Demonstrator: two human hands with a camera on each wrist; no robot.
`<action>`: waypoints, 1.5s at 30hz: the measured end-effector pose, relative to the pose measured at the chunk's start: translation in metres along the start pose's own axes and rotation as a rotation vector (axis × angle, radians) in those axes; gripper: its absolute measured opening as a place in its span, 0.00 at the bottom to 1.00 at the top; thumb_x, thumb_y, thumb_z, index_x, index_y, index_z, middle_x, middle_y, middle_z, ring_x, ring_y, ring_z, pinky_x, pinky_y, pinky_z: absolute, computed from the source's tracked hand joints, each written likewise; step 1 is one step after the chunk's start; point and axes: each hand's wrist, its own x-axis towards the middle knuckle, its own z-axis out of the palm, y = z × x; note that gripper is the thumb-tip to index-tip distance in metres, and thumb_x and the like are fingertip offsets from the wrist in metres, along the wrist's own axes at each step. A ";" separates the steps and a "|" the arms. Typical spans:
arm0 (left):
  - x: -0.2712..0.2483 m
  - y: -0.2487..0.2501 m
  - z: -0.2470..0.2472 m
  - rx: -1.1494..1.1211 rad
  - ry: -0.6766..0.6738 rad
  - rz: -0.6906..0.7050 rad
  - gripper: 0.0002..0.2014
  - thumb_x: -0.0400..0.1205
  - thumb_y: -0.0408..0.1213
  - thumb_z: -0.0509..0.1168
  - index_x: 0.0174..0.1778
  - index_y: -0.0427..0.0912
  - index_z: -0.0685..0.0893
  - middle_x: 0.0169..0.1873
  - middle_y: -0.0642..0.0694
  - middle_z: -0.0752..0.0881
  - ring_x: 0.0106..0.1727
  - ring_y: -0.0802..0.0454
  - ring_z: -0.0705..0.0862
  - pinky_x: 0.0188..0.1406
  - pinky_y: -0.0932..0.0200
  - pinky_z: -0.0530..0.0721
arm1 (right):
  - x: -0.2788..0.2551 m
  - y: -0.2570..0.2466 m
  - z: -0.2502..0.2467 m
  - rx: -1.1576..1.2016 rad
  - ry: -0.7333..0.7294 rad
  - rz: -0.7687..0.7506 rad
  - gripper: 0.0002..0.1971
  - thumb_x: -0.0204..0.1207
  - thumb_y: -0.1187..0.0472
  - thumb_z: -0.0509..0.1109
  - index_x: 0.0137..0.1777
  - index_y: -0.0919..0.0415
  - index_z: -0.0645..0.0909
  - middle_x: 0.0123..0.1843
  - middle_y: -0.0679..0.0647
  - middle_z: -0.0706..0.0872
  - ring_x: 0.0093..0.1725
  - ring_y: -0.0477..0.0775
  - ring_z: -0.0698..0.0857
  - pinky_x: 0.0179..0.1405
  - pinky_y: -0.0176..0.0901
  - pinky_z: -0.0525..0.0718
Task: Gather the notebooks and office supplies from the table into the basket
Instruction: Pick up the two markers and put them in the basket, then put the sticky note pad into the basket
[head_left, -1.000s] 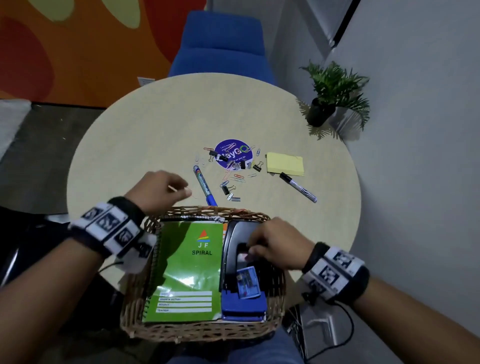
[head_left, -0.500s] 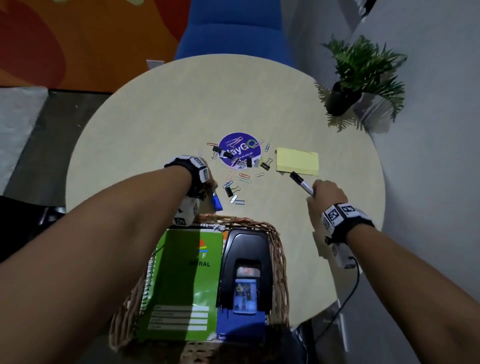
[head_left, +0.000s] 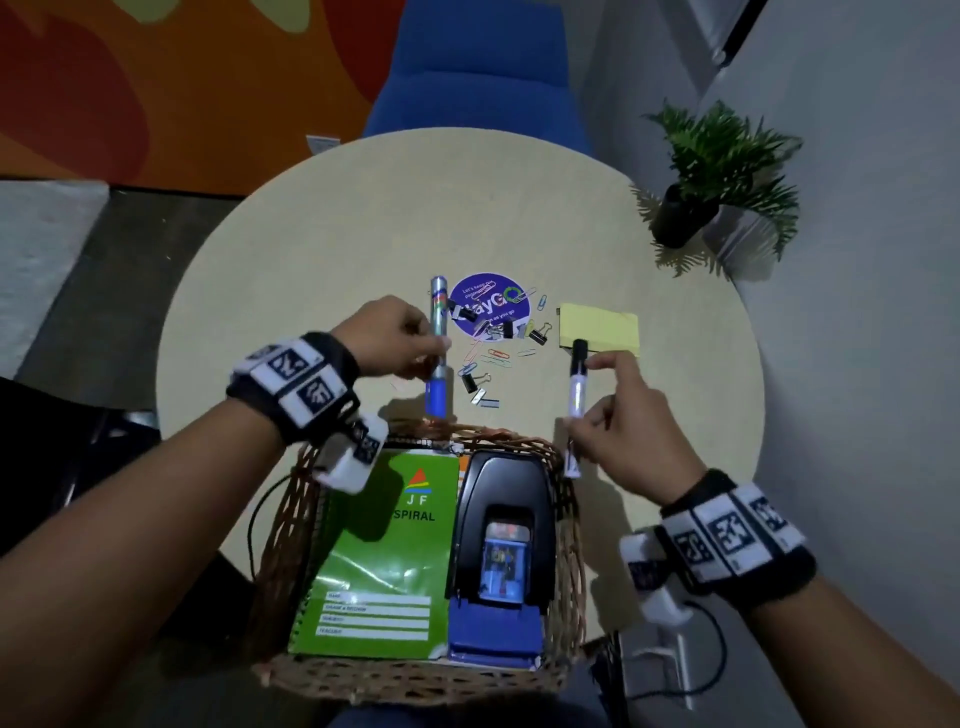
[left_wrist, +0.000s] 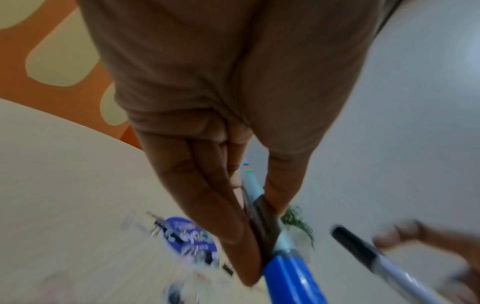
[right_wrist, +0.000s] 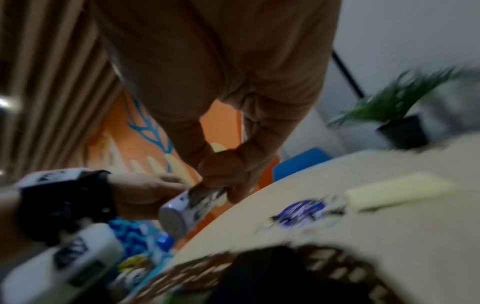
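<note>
Left hand (head_left: 387, 338): fingers and thumb pinched round the barrel of the blue-capped marker (head_left: 437, 353), held above the table (head_left: 322, 260) just beyond the basket's far rim, blue cap toward the basket.
Right hand (head_left: 626, 415): fingers curled round the black-capped marker (head_left: 576, 400), black cap pointing away over the sticky-note pad (head_left: 600, 327), the other end over the basket's right corner.
Basket (head_left: 571, 571): wicker, at the table's near edge; its near rim is partly cut off by the bottom of the head view.
Inside the basket: a green notebook (head_left: 379, 561) on the left, a black and blue hole punch (head_left: 498, 556) on the right; whatever lies beneath them is hidden.
Readable writing: "J F" and "SPIRAL" on the notebook cover; its lower form lines are too small to read.
Purple round sticker (head_left: 485, 306): half covered by clips; the letters look like "ayGO", though I cannot be sure.
Loose clips (head_left: 493, 353): paper clips and binder clips scattered on the table between the two hands, too small to count.
Marker labels: print on both barrels is blurred in the wrist views.
Elsewhere in the room: a potted plant (head_left: 722, 176) against the wall, a blue chair (head_left: 478, 73) behind the table, cut off at the top.
</note>
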 end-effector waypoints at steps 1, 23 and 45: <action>-0.022 -0.012 0.009 0.042 -0.008 0.014 0.15 0.78 0.46 0.70 0.36 0.36 0.86 0.34 0.40 0.91 0.36 0.44 0.90 0.43 0.52 0.87 | -0.020 -0.014 0.015 0.018 -0.076 -0.033 0.24 0.71 0.66 0.72 0.60 0.48 0.65 0.29 0.53 0.88 0.29 0.51 0.86 0.27 0.40 0.79; -0.109 -0.095 0.121 0.291 -0.191 -0.009 0.14 0.81 0.51 0.63 0.46 0.42 0.79 0.44 0.42 0.87 0.48 0.45 0.85 0.47 0.55 0.80 | -0.078 -0.026 0.097 -0.228 -0.231 -0.147 0.08 0.72 0.59 0.69 0.39 0.51 0.71 0.39 0.57 0.87 0.42 0.60 0.82 0.38 0.49 0.75; -0.162 -0.095 0.052 0.189 0.122 -0.185 0.25 0.63 0.67 0.68 0.42 0.50 0.83 0.29 0.49 0.87 0.33 0.59 0.84 0.38 0.61 0.82 | 0.252 0.112 -0.007 -0.791 -0.157 0.004 0.28 0.66 0.62 0.77 0.68 0.62 0.77 0.64 0.66 0.82 0.61 0.69 0.83 0.59 0.58 0.84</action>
